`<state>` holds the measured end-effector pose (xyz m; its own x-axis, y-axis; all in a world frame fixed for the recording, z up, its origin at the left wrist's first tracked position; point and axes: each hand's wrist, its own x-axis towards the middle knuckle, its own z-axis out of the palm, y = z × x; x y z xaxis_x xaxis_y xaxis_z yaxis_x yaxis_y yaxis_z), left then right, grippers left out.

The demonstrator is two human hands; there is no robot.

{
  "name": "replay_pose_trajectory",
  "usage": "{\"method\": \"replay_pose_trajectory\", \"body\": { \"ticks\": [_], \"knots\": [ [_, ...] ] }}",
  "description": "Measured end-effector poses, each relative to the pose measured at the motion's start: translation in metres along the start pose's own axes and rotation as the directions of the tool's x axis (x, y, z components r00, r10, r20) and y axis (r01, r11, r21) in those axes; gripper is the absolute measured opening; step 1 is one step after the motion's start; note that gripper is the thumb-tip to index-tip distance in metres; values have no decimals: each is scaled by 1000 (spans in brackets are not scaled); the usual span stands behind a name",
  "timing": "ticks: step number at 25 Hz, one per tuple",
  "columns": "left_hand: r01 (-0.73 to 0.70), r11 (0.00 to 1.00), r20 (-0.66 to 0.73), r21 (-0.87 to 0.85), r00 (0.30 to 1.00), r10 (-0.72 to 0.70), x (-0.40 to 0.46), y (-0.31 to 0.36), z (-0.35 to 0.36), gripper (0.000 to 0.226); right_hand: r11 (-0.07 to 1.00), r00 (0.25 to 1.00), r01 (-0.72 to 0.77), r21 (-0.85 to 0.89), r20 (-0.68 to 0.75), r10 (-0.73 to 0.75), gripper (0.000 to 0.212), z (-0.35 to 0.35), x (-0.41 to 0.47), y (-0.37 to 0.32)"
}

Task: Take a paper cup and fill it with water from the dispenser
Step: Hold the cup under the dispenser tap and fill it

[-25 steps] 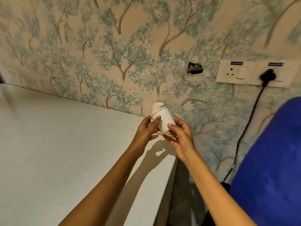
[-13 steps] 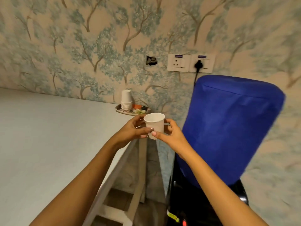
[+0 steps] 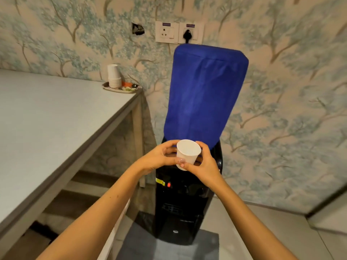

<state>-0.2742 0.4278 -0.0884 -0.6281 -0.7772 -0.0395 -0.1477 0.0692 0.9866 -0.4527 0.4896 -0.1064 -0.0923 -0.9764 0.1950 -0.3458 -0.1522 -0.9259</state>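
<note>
Straight ahead stands the black dispenser (image 3: 185,209) with its blue-covered bottle (image 3: 204,94); left of it the grey surface (image 3: 56,119) carries a cup stack (image 3: 114,76). My left hand (image 3: 159,156) and right hand (image 3: 204,167) pinch the upright paper cup (image 3: 187,152) between their fingers (image 3: 180,160), before the dispenser.

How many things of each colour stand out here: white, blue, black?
White: 4, the paper cup, the stack of cups, two wall sockets.
Blue: 1, the bottle cover.
Black: 2, the dispenser, the plug.
Total: 7
</note>
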Motion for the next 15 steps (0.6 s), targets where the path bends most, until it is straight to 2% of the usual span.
{"method": "replay_pose_trajectory", "body": {
  "ticks": [3,5,6,8,10,12,15],
  "knots": [
    [70,994,71,84,995,-76,-2,-32,20,68,999,998,-39,12,-57,40,77,-5,-31,35],
    [122,972,-23,200,993,-120,-1,-59,22,76,997,992,-69,42,-102,73,75,-4,-49,64],
    [142,936,-115,324,987,-110,2,-74,21,76,995,988,-91,52,-122,96,73,-1,-57,82],
    [182,744,-271,642,963,-2,11,-103,15,76,987,979,-150,52,-131,156,70,7,-73,120],
    [200,553,-318,809,940,127,26,-126,8,84,971,960,-235,41,-148,239,70,20,-84,162],
    [190,461,-328,867,914,240,48,-154,0,83,953,941,-301,22,-155,300,71,40,-88,211],
    [181,384,-325,905,878,353,78,-189,-3,71,928,920,-372,-12,-140,366,73,72,-82,278]
  ]
}}
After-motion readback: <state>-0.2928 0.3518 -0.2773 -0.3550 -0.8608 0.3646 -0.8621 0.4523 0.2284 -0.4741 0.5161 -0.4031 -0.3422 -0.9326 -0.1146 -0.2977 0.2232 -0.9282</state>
